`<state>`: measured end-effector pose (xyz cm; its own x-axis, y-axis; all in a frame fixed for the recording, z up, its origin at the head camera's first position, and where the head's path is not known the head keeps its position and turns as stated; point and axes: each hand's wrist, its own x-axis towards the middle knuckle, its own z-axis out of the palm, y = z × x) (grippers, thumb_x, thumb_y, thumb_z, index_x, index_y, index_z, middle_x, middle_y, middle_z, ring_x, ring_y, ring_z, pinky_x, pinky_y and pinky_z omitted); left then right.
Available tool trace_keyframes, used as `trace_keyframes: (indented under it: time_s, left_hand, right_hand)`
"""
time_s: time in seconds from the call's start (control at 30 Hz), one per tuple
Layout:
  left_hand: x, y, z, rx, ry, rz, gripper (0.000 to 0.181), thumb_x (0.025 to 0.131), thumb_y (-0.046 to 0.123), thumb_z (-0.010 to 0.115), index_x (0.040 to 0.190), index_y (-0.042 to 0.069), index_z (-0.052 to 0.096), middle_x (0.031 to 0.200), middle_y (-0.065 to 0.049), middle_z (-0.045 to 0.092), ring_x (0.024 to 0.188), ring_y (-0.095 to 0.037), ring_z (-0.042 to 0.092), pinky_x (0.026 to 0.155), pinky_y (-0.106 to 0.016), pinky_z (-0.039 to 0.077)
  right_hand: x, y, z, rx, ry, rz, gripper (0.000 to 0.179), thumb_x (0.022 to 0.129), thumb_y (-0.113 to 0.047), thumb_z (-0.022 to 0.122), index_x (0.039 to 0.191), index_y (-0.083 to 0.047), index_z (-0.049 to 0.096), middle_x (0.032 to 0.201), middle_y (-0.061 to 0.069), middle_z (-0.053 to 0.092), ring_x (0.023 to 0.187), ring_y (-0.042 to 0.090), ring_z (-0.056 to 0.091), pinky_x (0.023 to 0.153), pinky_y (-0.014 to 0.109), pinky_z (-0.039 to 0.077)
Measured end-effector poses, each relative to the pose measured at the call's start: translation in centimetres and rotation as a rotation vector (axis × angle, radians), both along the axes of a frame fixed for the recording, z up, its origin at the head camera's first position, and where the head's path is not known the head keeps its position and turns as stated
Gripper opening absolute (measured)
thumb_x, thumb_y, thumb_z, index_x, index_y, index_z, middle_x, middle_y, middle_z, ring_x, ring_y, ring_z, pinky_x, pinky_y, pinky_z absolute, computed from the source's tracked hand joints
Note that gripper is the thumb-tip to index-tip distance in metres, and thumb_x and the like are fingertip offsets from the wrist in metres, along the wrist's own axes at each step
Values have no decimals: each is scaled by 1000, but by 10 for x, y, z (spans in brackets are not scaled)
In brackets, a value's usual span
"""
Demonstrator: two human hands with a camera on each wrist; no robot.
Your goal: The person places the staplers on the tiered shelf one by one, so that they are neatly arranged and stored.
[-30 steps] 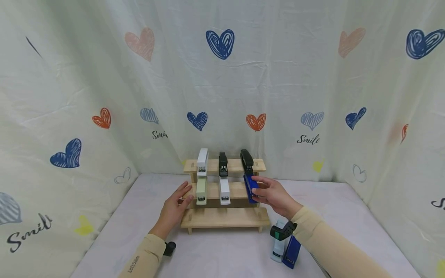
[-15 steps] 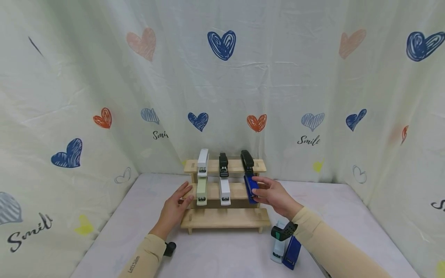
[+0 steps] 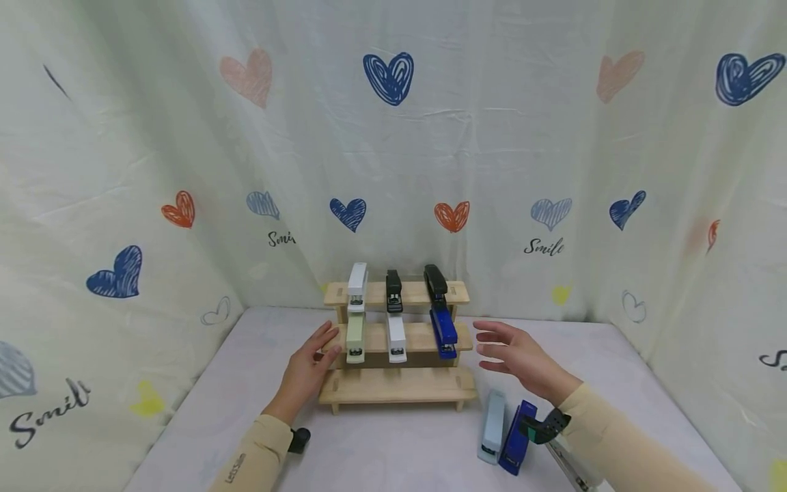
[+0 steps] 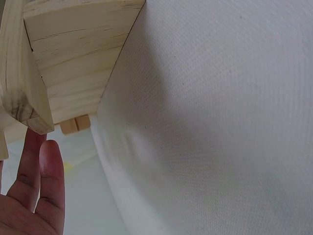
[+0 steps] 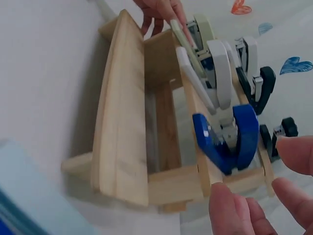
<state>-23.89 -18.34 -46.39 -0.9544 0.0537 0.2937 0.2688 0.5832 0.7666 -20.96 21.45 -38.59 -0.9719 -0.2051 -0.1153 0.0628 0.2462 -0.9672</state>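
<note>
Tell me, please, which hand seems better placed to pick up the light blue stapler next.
Probably the right hand: it holds nothing and is nearer the light blue stapler, while the left hand touches the left end of the wooden rack.

Left hand against wooden rack

Got a stepped rack on the tabletop, with a curtain behind. Seeing three staplers across the top shelf, three more right in front on the middle shelf. Also got two staplers side by side, front-right of the rack.
</note>
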Motion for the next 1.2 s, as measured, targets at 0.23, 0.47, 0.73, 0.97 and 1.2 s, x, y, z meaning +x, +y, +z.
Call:
trace_keyframes:
  time_s: [0.23, 0.47, 0.73, 0.97, 1.2]
  left_hand:
    - [0, -2, 0, 10, 2, -2, 50, 100, 36, 60, 143, 10, 56, 157, 1, 38, 115, -22, 59, 91, -39, 49]
    - [-1, -3, 0, 15, 7, -3, 49, 100, 34, 61, 143, 11, 56, 157, -1, 39, 115, -22, 59, 90, -39, 50]
    - [-1, -4, -3, 16, 18, 3, 49, 100, 34, 62, 142, 10, 57, 156, -1, 40, 119, -24, 58, 91, -38, 50]
    - [-2, -4, -6, 7, 18, -3, 50, 100, 38, 61, 142, 11, 57, 156, 0, 40, 104, -22, 63, 88, -38, 51]
    - [-3, -3, -5, -5, 22, -1, 51, 100, 39, 60, 143, 11, 57, 157, -1, 39, 105, -22, 62, 89, -39, 50]
  right_hand:
    - [30, 57, -9, 106, -42, 14, 59, 98, -17, 66, 148, 0, 41, 141, 26, 47, 123, 41, 54, 90, 47, 54]
    - [53, 112, -32, 207, -84, 71, 63, 97, -21, 68, 146, 7, 40, 133, 33, 50, 115, 42, 58, 87, 50, 55]
    - [70, 138, -62, 263, -236, 85, 62, 99, -25, 65, 147, 5, 39, 125, 21, 58, 108, 34, 59, 84, 54, 55]
    - [79, 135, -77, 329, -340, 69, 58, 95, -26, 68, 145, -5, 48, 119, 11, 61, 100, 27, 56, 80, 50, 55]
    - [79, 139, -80, 299, -341, 131, 55, 95, -18, 68, 144, -3, 49, 114, 12, 59, 95, 26, 54, 77, 40, 52]
